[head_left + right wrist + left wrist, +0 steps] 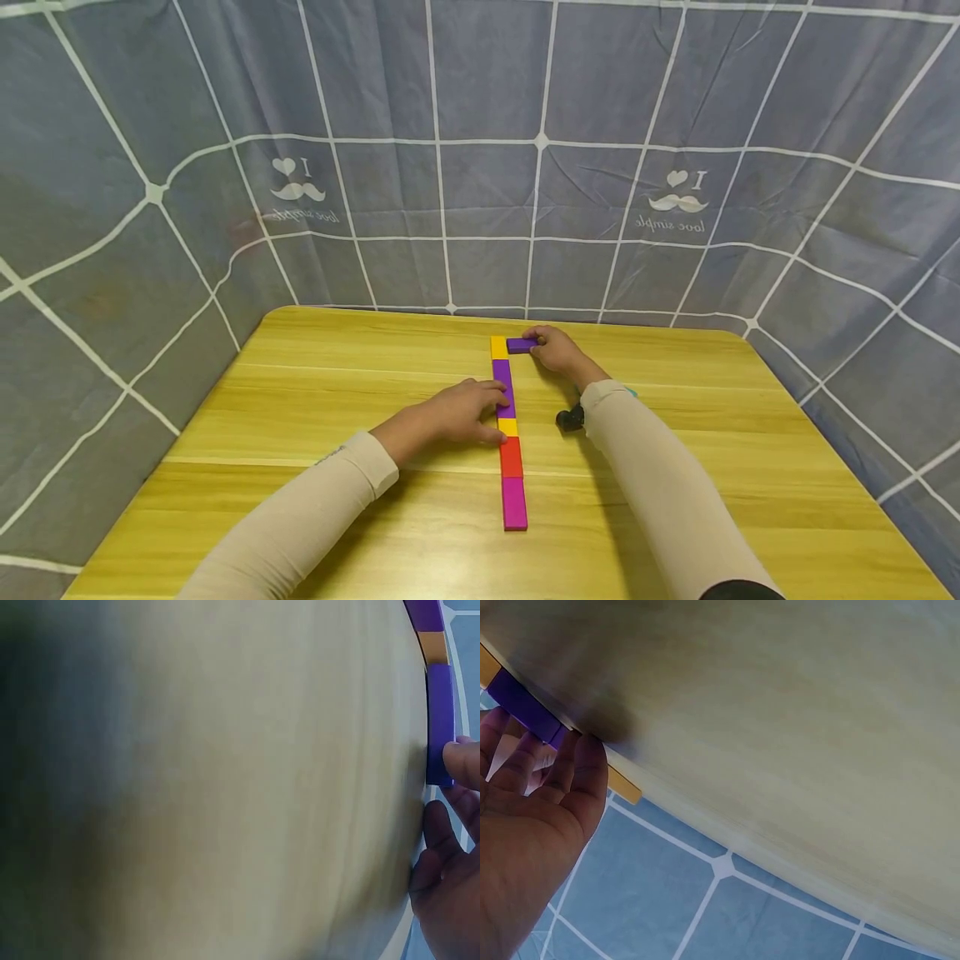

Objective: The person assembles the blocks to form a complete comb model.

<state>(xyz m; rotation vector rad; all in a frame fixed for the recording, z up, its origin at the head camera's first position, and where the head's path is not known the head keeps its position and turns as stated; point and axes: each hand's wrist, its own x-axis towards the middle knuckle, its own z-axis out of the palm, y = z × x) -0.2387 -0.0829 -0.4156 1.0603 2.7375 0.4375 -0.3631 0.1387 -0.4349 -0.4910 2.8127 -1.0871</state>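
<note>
RIGHT: your right hand (555, 350) pinches a purple block (517, 346) between thumb and fingers; BLOCK: lies at 3 o'clock of the far yellow block (498, 348), touching it; LEFT: your left hand (461, 412) comes from 9 o'clock, fingers loosely extended, touching the coloured row (511, 457); ROW: runs 12 to 6 o'clock on the wooden table (300, 417), magenta piece (514, 503) at 6

Purple block (426, 615) cut off atop R wrist cam; blk item (570, 419) part-hid by R sleeve (667, 475).
</note>
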